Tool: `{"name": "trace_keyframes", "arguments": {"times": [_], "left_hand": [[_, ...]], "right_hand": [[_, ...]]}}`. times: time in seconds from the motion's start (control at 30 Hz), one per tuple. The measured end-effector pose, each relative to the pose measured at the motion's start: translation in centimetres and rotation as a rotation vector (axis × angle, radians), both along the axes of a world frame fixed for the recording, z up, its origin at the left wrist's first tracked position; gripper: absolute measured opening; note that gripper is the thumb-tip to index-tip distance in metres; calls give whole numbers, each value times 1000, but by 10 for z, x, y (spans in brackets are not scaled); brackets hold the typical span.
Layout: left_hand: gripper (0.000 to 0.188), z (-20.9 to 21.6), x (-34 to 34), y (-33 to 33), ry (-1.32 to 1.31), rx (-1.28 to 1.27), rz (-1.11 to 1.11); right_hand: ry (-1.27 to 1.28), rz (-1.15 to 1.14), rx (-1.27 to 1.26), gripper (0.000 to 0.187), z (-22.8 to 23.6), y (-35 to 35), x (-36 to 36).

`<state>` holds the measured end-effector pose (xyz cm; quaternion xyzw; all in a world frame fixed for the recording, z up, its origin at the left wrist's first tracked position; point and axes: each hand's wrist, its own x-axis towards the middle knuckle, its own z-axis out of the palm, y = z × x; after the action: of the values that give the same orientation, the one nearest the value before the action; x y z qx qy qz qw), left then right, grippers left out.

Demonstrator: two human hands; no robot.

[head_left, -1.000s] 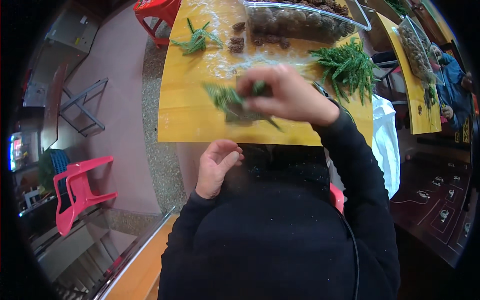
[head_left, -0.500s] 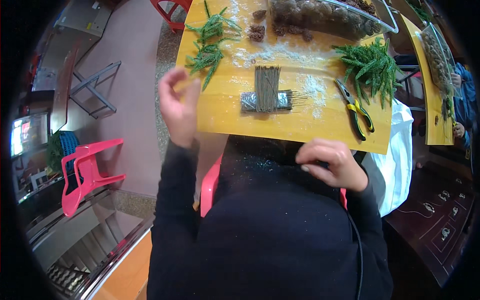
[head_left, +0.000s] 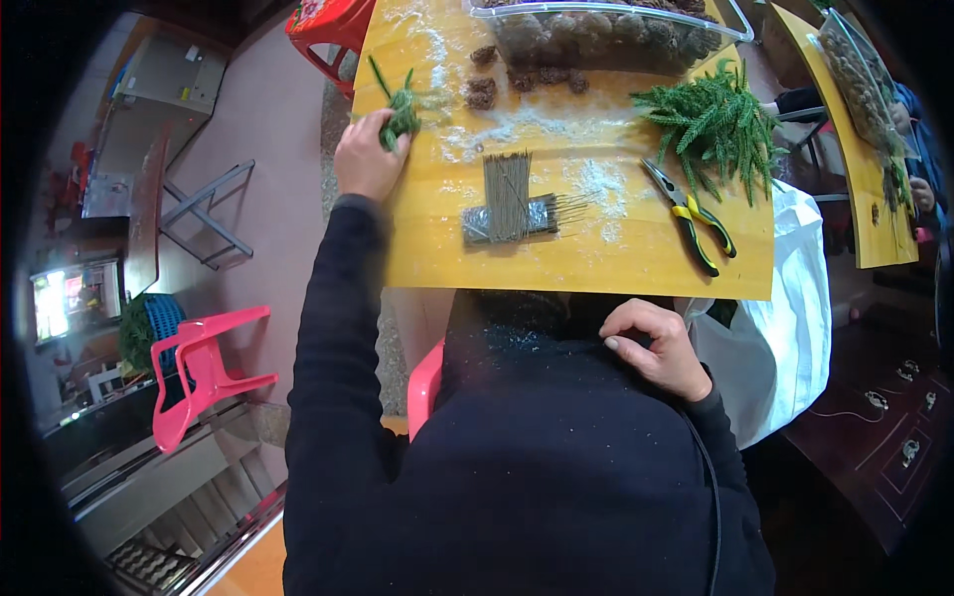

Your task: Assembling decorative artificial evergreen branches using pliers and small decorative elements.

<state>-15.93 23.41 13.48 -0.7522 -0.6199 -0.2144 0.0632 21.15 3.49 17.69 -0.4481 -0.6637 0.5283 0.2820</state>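
Green sprigs [head_left: 400, 103] lie near the left edge of the desk [head_left: 429, 248], with the left hand [head_left: 366, 157] touching them; its grip spans the greenery, though I cannot tell whether it is clamped. Handling sprigs there seems the step in hand; the next move likely calls for light, deliberate fingertips. The right hand [head_left: 658, 353] curls emptily over the lap, its fingertips too close to tell whether they meet. Thin wires [head_left: 509, 199] and pliers [head_left: 689, 214] lie farther right.

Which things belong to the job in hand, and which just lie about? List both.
Likely the job's:
feathery green sprigs at the left hand
bushy green sprig pile
thin brown wire bundle
black-and-yellow metal pliers

Seemingly just about:
bright pink plastic chair, left
grey metal folding frame
red plastic stool
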Motion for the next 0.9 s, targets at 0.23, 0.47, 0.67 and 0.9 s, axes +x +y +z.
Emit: {"name": "trace_keyframes", "arguments": {"times": [0.23,0.47,0.67,0.9], "left_hand": [[27,58,50,-88,-890,-212,-85],[28,52,145,-185,-1276,-703,-355],[41,4,169,-204,-1642,-967,-347],[61,-11,193,-196,-2108,-1116,-262]], "right_hand": [[104,7,103,18,9,20,19],[399,-30,126,50,-13,40,-9],[509,-69,-62,27,-46,13,16],[384,50,206,28,-40,2,12]]}}
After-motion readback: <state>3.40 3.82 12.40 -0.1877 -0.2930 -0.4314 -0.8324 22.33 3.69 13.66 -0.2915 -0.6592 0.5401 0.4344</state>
